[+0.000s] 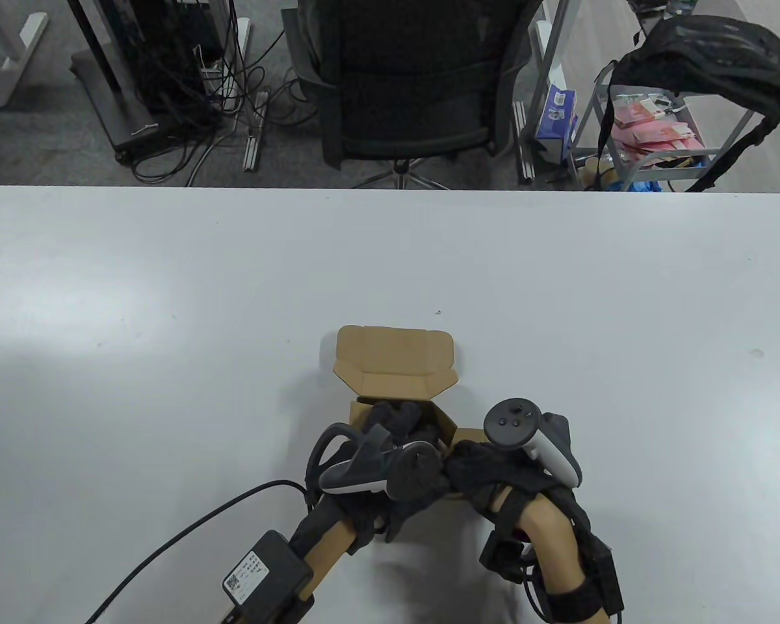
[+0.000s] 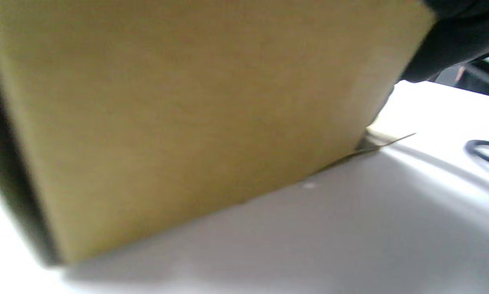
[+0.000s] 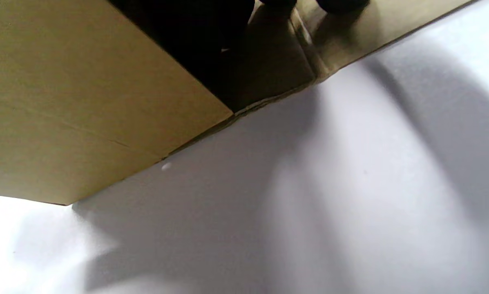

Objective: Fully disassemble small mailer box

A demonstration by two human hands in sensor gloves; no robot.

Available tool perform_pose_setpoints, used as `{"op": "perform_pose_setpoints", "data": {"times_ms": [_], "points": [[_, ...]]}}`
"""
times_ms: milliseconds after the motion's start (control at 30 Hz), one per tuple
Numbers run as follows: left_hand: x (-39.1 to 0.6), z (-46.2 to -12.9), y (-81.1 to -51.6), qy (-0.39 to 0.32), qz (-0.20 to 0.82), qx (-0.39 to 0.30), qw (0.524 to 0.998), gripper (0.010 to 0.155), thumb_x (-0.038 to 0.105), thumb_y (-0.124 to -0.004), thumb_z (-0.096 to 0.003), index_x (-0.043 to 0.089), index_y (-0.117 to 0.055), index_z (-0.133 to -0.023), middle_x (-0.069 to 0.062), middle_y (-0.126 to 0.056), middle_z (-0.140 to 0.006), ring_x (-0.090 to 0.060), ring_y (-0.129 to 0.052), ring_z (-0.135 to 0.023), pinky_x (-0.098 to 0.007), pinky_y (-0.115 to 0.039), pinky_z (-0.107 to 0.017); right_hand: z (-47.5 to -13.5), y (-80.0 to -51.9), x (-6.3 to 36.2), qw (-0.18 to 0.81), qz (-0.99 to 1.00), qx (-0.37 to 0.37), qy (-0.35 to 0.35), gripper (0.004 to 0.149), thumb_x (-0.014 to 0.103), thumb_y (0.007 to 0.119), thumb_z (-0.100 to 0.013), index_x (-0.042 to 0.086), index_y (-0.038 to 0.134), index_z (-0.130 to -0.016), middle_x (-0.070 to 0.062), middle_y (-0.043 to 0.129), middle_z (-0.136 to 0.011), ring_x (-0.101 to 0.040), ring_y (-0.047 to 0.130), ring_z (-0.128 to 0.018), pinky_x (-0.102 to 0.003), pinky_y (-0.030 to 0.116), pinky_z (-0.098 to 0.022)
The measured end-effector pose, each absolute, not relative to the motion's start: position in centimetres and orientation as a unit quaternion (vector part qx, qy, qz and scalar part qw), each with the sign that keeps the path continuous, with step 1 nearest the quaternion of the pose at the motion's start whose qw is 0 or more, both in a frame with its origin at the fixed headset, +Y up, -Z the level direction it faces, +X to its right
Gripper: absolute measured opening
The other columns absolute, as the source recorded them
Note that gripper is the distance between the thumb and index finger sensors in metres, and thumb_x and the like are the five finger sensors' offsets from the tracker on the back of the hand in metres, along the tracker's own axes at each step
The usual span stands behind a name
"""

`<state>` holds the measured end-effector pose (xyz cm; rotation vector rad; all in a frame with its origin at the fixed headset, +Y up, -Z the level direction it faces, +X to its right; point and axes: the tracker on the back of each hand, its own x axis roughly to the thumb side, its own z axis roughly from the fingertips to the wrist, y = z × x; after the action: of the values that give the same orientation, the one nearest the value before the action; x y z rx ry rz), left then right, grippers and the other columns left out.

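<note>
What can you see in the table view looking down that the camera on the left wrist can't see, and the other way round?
Only the table view shows both hands, left hand and right hand, at the mailer box, its lid flap standing open, plus the office chair beyond the table. Only the left wrist view shows the box's plain outer wall up close, with its bottom edge meeting the tabletop. Both show the brown cardboard box on the white table.

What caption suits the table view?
Two gloved hands, left hand and right hand, work inside an open-lidded mailer box on a white table.
</note>
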<state>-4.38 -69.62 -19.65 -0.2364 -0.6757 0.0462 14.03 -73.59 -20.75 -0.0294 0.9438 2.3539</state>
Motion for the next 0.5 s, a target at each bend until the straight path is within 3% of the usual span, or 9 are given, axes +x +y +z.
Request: {"op": "perform_pose_setpoints", "data": {"times_ms": [233, 500], "points": [[-8.4, -18.9, -67.3, -0.327, 0.119, -0.020, 0.937, 0.071, 0.064, -0.055, -0.0439, 0.014, -0.095, -0.076, 0.001, -0.078, -0.105, -0.038, -0.052, -0.109, -0.065, -0.037, -0.078, -20.7, -73.7, 14.0, 0.295, 0.888, -0.012, 0.353, 0.059, 0.052, 0.062, -0.040, 0.021, 0.070, -0.090, 0.008, 0.046, -0.104, -0.022, 0.030, -0.096, -0.048, 0.042, -0.067], [-14.0, -19.1, -68.0, -0.272, 0.156, -0.018, 0.949, 0.071, 0.062, -0.057, -0.0446, 0.011, -0.098, -0.073, -0.006, -0.087, -0.097, -0.041, -0.064, -0.102, -0.066, -0.042, -0.075, -20.7, -73.7, 13.8, 0.294, 0.889, -0.019, 0.351, 0.059, 0.052, 0.062, -0.040, 0.020, 0.070, -0.089, 0.008, 0.046, -0.104, -0.023, 0.030, -0.096, -0.049, 0.041, -0.067]]}}
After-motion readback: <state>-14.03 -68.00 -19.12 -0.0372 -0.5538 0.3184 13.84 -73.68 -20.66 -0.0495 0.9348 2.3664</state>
